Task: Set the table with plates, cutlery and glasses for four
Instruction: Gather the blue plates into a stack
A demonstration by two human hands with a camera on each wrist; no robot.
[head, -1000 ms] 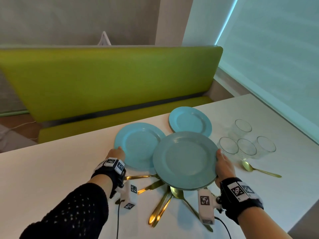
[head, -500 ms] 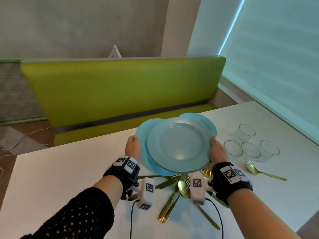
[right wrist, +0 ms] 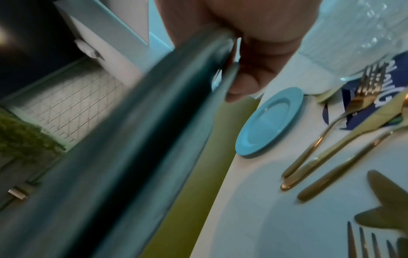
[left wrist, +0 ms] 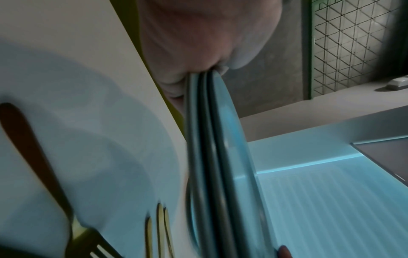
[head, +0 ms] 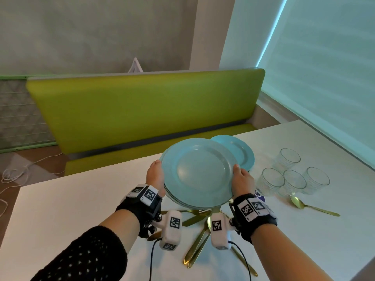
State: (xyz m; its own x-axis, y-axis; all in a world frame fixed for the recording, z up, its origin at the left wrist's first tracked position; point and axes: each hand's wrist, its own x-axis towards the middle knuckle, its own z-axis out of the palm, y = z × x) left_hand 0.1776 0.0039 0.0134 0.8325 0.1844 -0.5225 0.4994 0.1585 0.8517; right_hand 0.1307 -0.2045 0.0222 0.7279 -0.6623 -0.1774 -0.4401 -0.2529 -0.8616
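Note:
A stack of light blue plates [head: 199,174] hangs above the white table [head: 77,201], gripped at its rim from both sides. My left hand [head: 155,177] holds the left edge and my right hand [head: 242,179] holds the right edge. The stacked plate rims [left wrist: 207,139] show edge-on in the left wrist view, and the plate stack [right wrist: 132,139] crosses the right wrist view. One more blue plate [head: 238,152] lies on the table behind the stack; this plate [right wrist: 268,122] is also in the right wrist view. Several glasses [head: 292,175] stand at the right. Gold cutlery [head: 197,246] lies under the stack.
A green bench [head: 142,110] runs along the table's far side. A single gold spoon [head: 310,205] lies near the glasses. A dark blue printed paper [right wrist: 375,97] sits under some forks. Cables trail from the wrist cameras across the near table.
The plate that lay on the left now sits in the stack, and both hands have lifted the stack off the table, away from me.

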